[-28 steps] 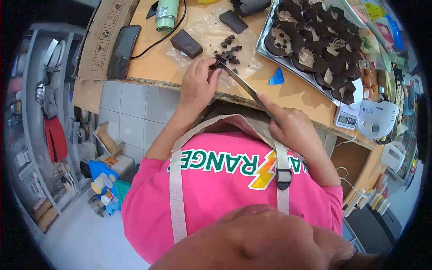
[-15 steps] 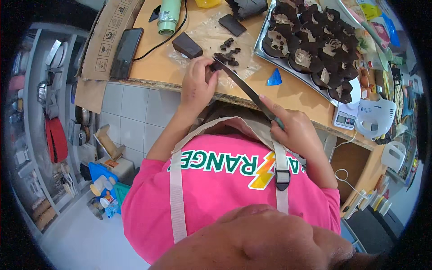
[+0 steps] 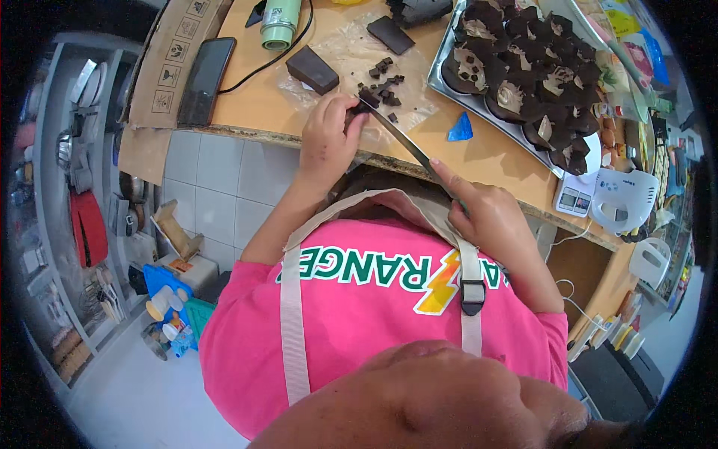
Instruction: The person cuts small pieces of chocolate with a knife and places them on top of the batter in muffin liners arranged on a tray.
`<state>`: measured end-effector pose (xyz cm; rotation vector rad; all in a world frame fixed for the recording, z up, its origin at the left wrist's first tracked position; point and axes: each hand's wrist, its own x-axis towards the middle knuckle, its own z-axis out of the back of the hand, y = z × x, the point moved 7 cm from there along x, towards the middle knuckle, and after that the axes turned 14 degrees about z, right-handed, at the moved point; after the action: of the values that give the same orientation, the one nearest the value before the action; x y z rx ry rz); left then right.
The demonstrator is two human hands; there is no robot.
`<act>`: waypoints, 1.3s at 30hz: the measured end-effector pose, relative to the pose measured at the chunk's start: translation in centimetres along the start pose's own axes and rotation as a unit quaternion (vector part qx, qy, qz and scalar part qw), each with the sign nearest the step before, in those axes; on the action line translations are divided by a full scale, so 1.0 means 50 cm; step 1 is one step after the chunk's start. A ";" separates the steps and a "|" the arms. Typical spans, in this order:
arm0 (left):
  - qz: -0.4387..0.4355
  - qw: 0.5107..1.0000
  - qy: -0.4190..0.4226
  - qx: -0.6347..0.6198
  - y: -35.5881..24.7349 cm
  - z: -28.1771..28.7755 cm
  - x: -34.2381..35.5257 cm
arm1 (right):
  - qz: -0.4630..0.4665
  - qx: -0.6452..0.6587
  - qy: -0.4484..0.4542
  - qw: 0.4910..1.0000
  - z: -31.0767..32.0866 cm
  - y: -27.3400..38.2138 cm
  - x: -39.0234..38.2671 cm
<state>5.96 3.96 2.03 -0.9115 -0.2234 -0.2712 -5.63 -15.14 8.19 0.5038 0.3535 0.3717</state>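
Note:
My right hand [image 3: 485, 211] is closed round the handle of a long knife [image 3: 407, 145], index finger stretched along the top of the blade. The blade's far end lies at a small dark chocolate piece [image 3: 362, 108], pinched in the fingers of my left hand [image 3: 329, 135]. Several chopped chocolate chunks [image 3: 387, 93] are scattered just beyond, on a sheet of thin translucent wrapping [image 3: 346, 56]. A thick chocolate block [image 3: 313, 70] rests to the left of them, and a flatter slab [image 3: 390, 35] farther back.
A metal tray [image 3: 479, 114] at the right holds several dark paper cups [image 3: 510, 97] with brown filling. A blue scrap [image 3: 461, 127], kitchen scale [image 3: 574, 196] and white hand mixer [image 3: 624, 196] are near it. Leftward are a phone [image 3: 207, 81], green bottle [image 3: 280, 24] and cardboard box [image 3: 178, 67].
The blade has tilted a little and its handle is less visible. My left hand keeps its pinch on the chocolate. The whole view has shifted slightly.

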 end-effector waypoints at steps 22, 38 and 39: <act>0.035 0.998 0.022 -0.037 0.017 0.002 -0.003 | 0.001 0.036 -0.029 0.999 0.012 0.007 -0.020; 0.007 1.000 -0.010 -0.021 0.002 0.010 -0.003 | -0.006 0.032 -0.016 0.999 -0.001 0.002 -0.014; 0.003 1.000 -0.013 -0.022 0.002 0.010 -0.003 | 0.001 0.036 -0.027 0.999 -0.001 0.003 -0.014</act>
<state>5.82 4.47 2.20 -0.9594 -0.2387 -0.2593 -6.30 -15.29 8.42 0.5836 0.3156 0.3480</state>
